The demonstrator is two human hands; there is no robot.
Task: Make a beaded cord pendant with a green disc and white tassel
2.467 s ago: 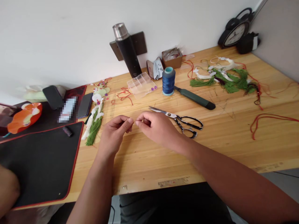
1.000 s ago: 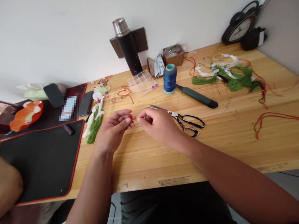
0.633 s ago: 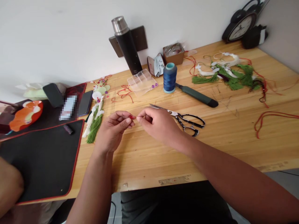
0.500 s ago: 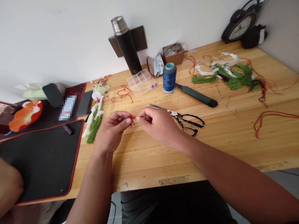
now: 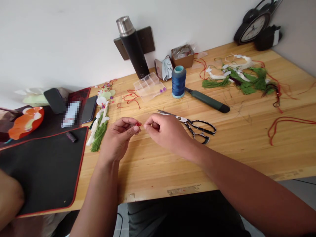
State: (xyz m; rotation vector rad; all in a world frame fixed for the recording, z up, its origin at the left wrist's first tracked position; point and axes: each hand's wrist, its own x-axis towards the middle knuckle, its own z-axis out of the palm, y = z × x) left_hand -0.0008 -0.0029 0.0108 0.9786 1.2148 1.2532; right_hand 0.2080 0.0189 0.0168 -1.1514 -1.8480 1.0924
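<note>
Between the thumb and fingertips of my left hand (image 5: pixel 120 135) is a small red bead (image 5: pixel 137 124). My right hand (image 5: pixel 165 130) is closed in a pinch just to the right of it, a narrow gap between the two hands. Whatever its fingertips hold is too fine or too hidden to make out. Black-handled scissors (image 5: pixel 182 119) lie behind and to the right of my right hand. Farther back stands a spool of blue thread (image 5: pixel 178 82), with a dark green-handled tool (image 5: pixel 209 100) beside it. Green and white tassels (image 5: pixel 100 133) lie left of my left hand.
At the back are a clear compartment box (image 5: pixel 149 86) with purple beads, a black thermos (image 5: pixel 134 51) and a small brown box (image 5: pixel 183 56). More tassels (image 5: pixel 247 79) and red cord (image 5: pixel 276 122) lie right. A black mat (image 5: pixel 44 171) and another person's arm (image 5: pixel 10 194) are left.
My hands have barely moved; the red bead shows a little more clearly at my left fingertips. The whole view has shifted very slightly.
</note>
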